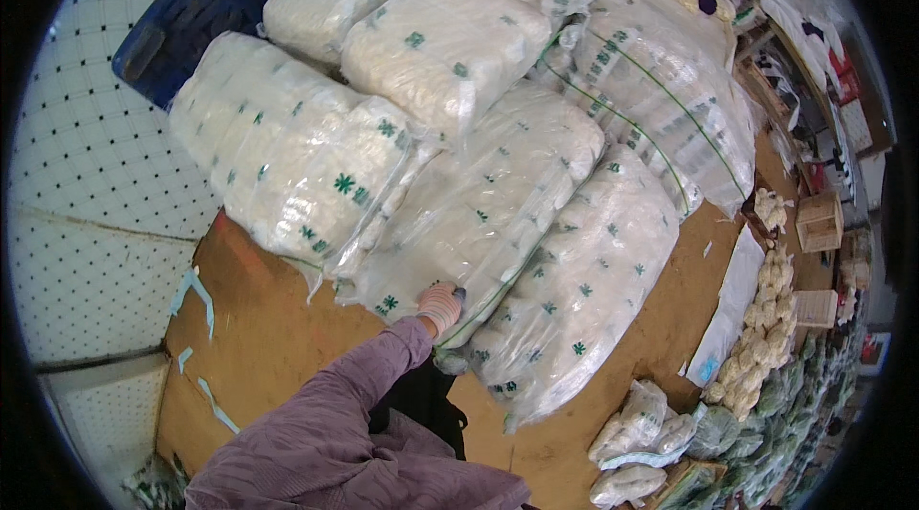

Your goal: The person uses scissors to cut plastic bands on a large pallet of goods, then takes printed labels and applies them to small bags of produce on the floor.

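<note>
My left hand (441, 305), in a striped knit glove with a dark fingertip, rests against the near end of a long clear plastic bag (495, 179) packed with pale, whitish goods. Its fingers look curled, but whether they grip the film cannot be seen. The bag bears green printed marks and has a green cord along its right edge. Another such bag (294, 144) lies to its left, and one more (596, 273) to its right. Beyond them, a smaller bag (445, 43) rests near a large bag (660, 79) tied with green cord. My right hand is out of view.
A dark blue surface (208, 14) is behind the bags at the upper left, beside a white dotted sheet (108, 115). Brown flooring (266, 337) shows around the pile. To the right are netted pale bulbs (761, 323), wooden crates (818, 223) and small plastic bags (639, 424).
</note>
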`<state>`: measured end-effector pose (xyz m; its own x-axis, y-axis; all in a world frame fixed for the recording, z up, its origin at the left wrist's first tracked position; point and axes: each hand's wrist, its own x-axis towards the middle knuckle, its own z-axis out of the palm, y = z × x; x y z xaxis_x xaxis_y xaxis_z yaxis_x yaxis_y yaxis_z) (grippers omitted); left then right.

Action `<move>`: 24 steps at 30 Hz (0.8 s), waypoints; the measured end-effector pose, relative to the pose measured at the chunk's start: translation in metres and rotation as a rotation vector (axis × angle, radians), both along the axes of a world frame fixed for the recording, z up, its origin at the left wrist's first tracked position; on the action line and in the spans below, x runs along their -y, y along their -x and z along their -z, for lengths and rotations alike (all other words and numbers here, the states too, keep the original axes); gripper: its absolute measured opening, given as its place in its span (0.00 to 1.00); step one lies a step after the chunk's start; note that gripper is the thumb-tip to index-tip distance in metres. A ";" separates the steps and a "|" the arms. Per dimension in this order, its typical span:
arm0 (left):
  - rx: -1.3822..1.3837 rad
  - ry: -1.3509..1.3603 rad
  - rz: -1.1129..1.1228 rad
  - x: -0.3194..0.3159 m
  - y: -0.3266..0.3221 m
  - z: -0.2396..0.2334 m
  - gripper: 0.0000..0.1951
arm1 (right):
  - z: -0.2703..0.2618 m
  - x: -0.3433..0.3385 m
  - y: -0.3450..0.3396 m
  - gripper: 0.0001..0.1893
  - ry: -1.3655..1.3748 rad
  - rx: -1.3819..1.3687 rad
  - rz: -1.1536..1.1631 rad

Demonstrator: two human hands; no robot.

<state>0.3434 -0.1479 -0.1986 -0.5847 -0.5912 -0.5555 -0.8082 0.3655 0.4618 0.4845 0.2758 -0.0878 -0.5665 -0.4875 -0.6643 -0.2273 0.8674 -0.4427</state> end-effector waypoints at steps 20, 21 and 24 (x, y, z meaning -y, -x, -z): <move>-0.132 0.009 0.187 -0.009 -0.125 -0.063 0.19 | 0.099 -0.099 -0.022 0.37 0.065 0.239 0.141; -0.322 0.108 0.287 -0.006 -0.089 -0.079 0.17 | 0.106 -0.115 -0.031 0.37 0.110 0.221 0.090; -0.458 0.432 0.313 0.009 0.001 -0.078 0.17 | 0.092 -0.107 -0.027 0.35 0.070 0.149 -0.019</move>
<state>0.3427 -0.1565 -0.1205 -0.8824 -0.4693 0.0344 -0.3940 0.7768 0.4913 0.5118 0.3825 -0.1803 -0.4546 -0.5451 -0.7044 -0.1703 0.8295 -0.5320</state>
